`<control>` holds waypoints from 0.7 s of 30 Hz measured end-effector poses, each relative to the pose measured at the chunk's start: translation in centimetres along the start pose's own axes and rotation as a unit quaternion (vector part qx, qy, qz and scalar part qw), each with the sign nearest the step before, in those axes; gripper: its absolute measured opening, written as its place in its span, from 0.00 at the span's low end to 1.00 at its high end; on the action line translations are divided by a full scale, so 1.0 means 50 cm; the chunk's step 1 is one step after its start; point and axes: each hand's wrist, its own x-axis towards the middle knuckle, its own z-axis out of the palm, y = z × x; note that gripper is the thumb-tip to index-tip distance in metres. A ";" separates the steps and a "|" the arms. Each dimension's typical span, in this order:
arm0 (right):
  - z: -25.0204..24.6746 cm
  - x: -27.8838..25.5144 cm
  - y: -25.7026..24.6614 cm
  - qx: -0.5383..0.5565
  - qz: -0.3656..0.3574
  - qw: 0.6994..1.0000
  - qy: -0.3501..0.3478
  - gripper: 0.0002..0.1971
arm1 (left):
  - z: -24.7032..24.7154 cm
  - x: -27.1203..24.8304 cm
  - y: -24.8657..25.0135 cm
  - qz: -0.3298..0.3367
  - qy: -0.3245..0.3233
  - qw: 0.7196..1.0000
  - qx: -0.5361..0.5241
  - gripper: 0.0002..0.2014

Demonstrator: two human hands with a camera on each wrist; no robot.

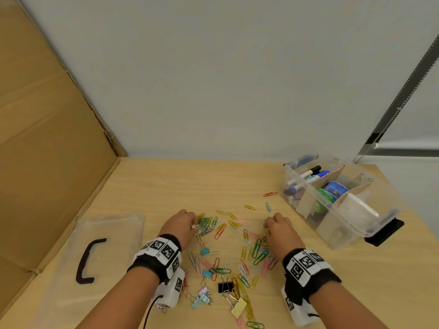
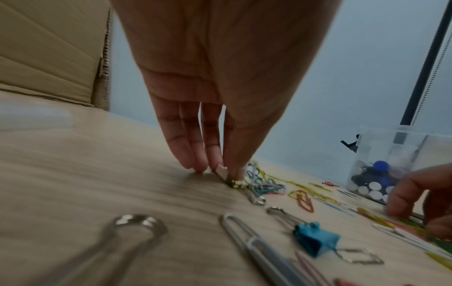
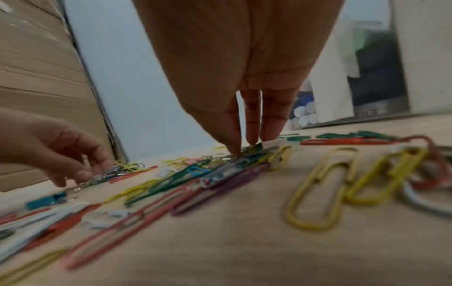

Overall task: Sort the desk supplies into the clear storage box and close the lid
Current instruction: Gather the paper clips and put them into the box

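Note:
Coloured paper clips and small binder clips lie scattered over the wooden desk. My left hand reaches into the left heap, and its thumb and fingers pinch a small pink binder clip against the desk. My right hand is arched over the right heap, with thumb and fingertips closing on a bunch of paper clips. The clear storage box stands open at the right, with markers and other supplies in its compartments.
The clear lid with a black handle lies flat at the left of the desk. A cardboard wall rises along the left side. A black binder clip and a yellow one lie near the front edge.

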 end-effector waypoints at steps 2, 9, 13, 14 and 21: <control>0.008 0.001 0.007 0.007 0.008 1.000 0.018 0.19 | 0.001 0.004 -0.003 -0.004 0.000 1.000 -0.017 0.09; 0.011 -0.011 0.027 0.069 0.067 0.994 0.055 0.15 | 0.000 0.005 -0.015 -0.006 -0.009 0.999 -0.049 0.05; 0.004 -0.008 0.040 0.111 0.066 0.991 0.043 0.13 | -0.014 -0.001 -0.024 -0.013 0.017 0.995 -0.097 0.07; 0.001 -0.009 0.044 0.122 0.064 0.990 0.040 0.11 | -0.019 -0.004 -0.027 -0.013 0.019 0.994 -0.111 0.06; -0.012 -0.006 0.065 0.115 0.028 0.993 -0.010 0.12 | -0.029 -0.016 -0.021 -0.004 -0.017 0.978 -0.209 0.02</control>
